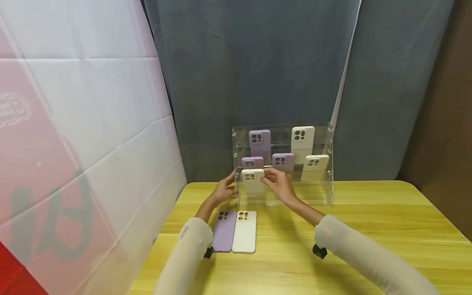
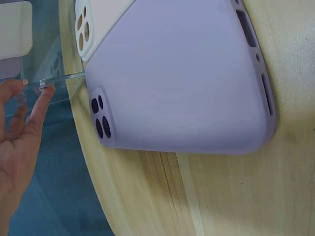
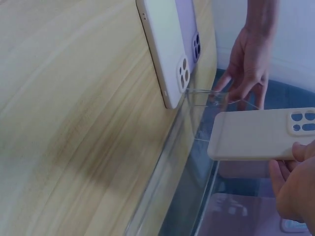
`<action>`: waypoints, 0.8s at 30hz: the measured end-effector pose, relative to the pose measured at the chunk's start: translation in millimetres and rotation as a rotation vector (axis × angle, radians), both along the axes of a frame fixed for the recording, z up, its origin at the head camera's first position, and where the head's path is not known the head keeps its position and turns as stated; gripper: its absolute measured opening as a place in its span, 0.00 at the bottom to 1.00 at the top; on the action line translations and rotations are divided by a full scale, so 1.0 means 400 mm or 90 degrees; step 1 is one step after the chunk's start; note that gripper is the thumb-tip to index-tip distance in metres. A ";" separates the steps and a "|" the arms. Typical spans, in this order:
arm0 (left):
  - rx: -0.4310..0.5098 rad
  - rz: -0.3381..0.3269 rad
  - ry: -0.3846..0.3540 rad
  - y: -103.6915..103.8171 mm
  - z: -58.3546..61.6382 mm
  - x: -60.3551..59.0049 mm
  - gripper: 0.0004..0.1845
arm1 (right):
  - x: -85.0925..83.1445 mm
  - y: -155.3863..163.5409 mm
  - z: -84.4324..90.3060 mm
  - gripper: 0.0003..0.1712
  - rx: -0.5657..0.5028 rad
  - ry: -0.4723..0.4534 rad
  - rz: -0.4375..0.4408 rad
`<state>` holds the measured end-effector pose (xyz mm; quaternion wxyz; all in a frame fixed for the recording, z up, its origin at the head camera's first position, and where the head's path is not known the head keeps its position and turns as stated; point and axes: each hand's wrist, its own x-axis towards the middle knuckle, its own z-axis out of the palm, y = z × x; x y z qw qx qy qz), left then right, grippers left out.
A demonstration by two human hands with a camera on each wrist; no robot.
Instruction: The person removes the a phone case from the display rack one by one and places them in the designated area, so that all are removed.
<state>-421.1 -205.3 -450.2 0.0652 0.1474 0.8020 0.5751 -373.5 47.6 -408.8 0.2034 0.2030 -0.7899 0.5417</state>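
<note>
A clear acrylic tiered rack (image 1: 329,184) stands at the back of the yellow wooden table (image 1: 368,229). My right hand (image 1: 272,177) pinches the upper right edge of a cream phone case (image 1: 253,182) and holds it upright at the rack's lowest tier, on the left. In the right wrist view the same cream case (image 3: 256,133) lies across my right hand's fingertips (image 3: 295,162). My left hand (image 1: 229,185) touches the rack's left wall with straight fingers (image 2: 42,105) on the acrylic edge (image 2: 59,79).
Higher tiers hold purple cases (image 1: 259,143) (image 1: 252,162) (image 1: 283,162), a white case (image 1: 302,139) and a cream one (image 1: 314,167). A purple case (image 1: 223,230) and a white case (image 1: 245,231) lie side by side on the table. Grey cloth hangs behind, a white sheet at left.
</note>
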 end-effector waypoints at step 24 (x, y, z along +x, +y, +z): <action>0.000 0.005 0.015 0.003 0.001 0.005 0.50 | 0.040 0.046 0.007 0.26 0.035 -0.013 -0.004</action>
